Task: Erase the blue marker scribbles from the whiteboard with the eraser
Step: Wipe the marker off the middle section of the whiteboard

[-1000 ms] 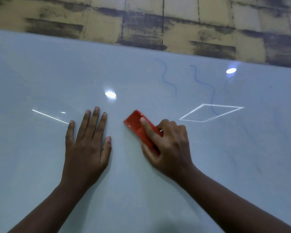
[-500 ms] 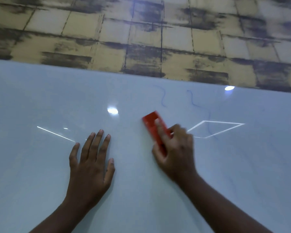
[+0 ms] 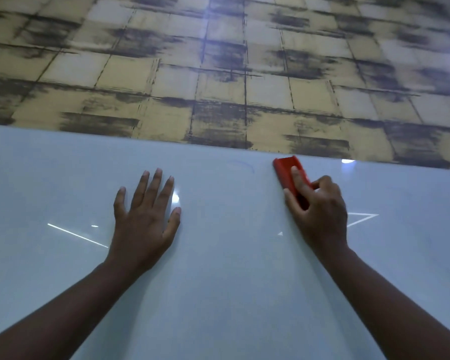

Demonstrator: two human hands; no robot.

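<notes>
Your right hand [image 3: 320, 211] grips the red eraser [image 3: 289, 172], fingers [image 3: 298, 178] clamped along its top, pressing it flat at the whiteboard's [image 3: 218, 294] far edge, about one o'clock. A faint blue marker scribble [image 3: 242, 164] lies just beside it at its nine o'clock. Your left hand [image 3: 144, 224] rests flat, fingers spread and holding nothing, at eleven o'clock. Beyond the board lies stained tiled floor [image 3: 218, 74].

Left hand [image 3: 146, 222]: flat on the whiteboard [image 3: 224, 255], palm down, fingers spread.
Right hand [image 3: 320, 211]: curled around the eraser [image 3: 287, 170], near the whiteboard's far edge.
</notes>
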